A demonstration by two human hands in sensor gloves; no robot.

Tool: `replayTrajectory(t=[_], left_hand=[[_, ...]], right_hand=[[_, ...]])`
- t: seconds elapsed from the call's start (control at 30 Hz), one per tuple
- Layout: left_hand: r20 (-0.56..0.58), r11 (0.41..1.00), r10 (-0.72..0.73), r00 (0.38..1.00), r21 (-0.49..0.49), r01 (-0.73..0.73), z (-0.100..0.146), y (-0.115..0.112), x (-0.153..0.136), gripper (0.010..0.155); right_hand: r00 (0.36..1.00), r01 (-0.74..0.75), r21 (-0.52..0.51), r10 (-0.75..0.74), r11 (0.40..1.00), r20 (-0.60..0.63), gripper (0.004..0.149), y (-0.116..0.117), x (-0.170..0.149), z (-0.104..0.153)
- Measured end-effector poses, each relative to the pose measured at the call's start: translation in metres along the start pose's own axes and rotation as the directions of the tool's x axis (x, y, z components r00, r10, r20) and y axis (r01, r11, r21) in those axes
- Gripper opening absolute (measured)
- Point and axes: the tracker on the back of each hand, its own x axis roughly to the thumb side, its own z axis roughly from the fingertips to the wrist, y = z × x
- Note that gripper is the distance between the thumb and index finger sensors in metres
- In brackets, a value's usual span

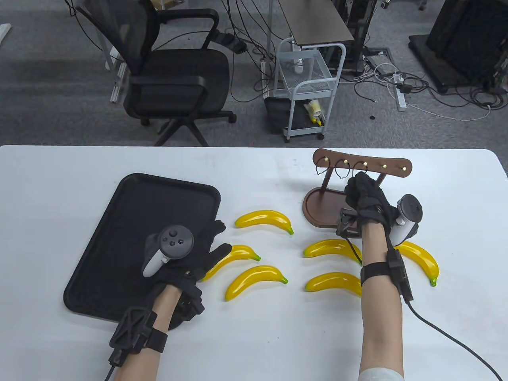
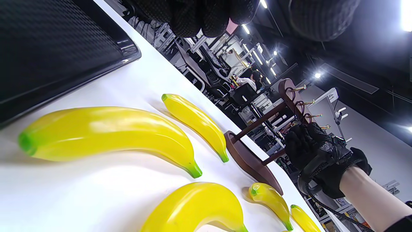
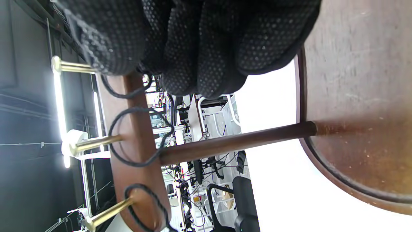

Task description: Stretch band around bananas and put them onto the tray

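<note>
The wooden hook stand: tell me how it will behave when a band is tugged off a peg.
The wooden hook stand probably stays put under a gentle pull: its oval base is broad and flat on the table. A hard tug could still tip it, since the peg bar sits high on thin posts. The bands look thin and floppy, so should slide off the smooth brass pegs.

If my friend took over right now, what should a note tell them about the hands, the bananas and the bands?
Right hand: up at the wooden rack, fingers curled at the third peg's band; I cannot tell whether it is gripped yet.
Left hand: open, fingers straight, hovering over the right edge of the black tray, holding nothing.
Bananas: six loose on the white table, three between tray and rack, e.g., and three near the right forearm, e.g..
Bands: two more hang on pegs.
Done: nothing banded, nothing in the tray.
Left: take a band off, stretch it round bananas, put them onto the tray.
</note>
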Motion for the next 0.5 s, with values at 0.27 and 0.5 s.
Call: replayTrajectory(t=[0.27, 0.5], left_hand=[[0.005, 1.000, 0.000, 1.000, 0.003, 0.000, 0.000, 0.000, 0.001, 0.075], [0.011, 1.000, -0.008, 1.000, 0.009, 0.008, 0.000, 0.000, 0.002, 0.074]], right_hand=[[1.000, 0.003, -0.003, -0.003, 1.000, 0.009, 0.038, -0.004, 0.010, 0.004], [0.999, -0.024, 0.019, 0.023, 1.000, 0.044, 0.038, -0.006, 0.026, 0.012]])
